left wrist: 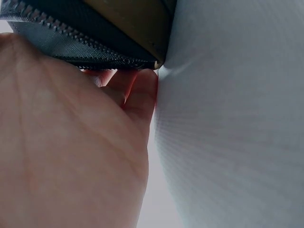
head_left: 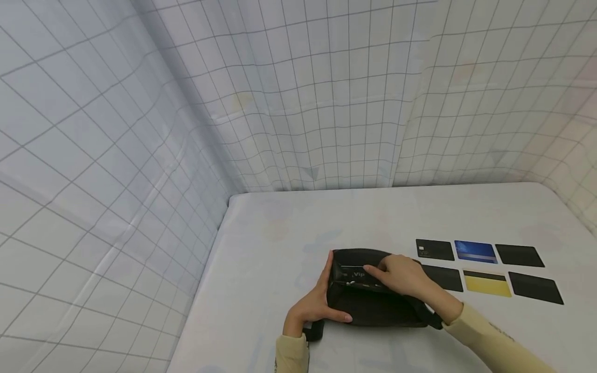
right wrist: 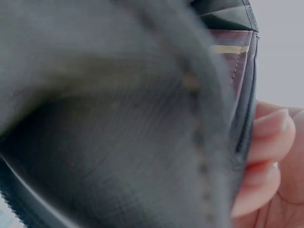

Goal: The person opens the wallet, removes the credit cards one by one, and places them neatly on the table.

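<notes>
A black zip-around wallet (head_left: 378,311) lies spread on the white table, its inner pockets facing up. In its upper half shows a black card marked "Vip" (head_left: 358,274). My left hand (head_left: 313,305) holds the wallet's left end, thumb over the near flap and fingers along the far side; in the left wrist view its fingers bend under the zipped edge. Over the card, my right hand (head_left: 404,277) grips the wallet's inner section, thumb at the card. The right wrist view shows curled fingers (right wrist: 268,137) at the wallet's edge, beside a brownish inner pocket (right wrist: 232,61).
To the right, cards lie in two rows: a black VIP card (head_left: 435,249), a blue card (head_left: 475,252) and a black card (head_left: 520,255) behind; a black card (head_left: 445,278), a yellow striped card (head_left: 487,283) and another black one in front. Grid-patterned curtains (head_left: 317,103) surround the table.
</notes>
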Demonstrator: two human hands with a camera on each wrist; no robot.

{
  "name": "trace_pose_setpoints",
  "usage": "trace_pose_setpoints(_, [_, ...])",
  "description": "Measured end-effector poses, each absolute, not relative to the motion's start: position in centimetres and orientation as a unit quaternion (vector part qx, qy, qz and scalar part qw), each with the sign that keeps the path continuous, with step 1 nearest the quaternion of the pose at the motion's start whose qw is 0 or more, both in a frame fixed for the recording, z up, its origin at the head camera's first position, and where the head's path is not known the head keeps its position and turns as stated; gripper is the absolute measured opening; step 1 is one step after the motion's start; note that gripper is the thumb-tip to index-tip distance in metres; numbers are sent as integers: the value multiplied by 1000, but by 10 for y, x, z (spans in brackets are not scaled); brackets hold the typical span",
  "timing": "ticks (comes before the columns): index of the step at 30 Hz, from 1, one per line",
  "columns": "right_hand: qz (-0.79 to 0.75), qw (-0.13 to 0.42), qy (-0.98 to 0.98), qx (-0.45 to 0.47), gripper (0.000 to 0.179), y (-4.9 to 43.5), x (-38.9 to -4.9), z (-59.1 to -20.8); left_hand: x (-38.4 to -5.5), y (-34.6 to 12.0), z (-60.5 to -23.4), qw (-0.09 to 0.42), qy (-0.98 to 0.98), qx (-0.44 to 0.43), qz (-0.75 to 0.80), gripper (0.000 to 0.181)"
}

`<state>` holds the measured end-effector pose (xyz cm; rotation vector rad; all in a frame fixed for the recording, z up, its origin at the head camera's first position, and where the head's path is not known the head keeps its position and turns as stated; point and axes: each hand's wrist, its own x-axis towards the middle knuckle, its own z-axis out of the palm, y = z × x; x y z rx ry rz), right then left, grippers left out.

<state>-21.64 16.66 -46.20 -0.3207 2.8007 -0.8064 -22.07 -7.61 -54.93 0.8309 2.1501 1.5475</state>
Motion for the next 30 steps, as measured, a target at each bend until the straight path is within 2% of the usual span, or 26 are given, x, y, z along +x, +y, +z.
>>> trace_pose_setpoints(9, [-283,108,947,-105,42,168,-215,-462,-220,-76,-552,185,768,287,542,130])
trace_pose_setpoints(16, [-258,55,959,-102,48,166,-212,-464,-219,-75,-550,183,766,291,543,131])
trace_pose_setpoints(21, [-252,29,962,-104,45,164,-213,-466,-221,-75,-548,177,763,299,546,132])
trace_pose_setpoints(25, [-276,45,954,-108,44,165,-215,-465,-222,-75,-548,176,766,296,544,133])
trace_pose_setpoints(30, [-313,103,939,-102,42,170,-212,-461,-222,-75,-549,183,765,294,543,130])
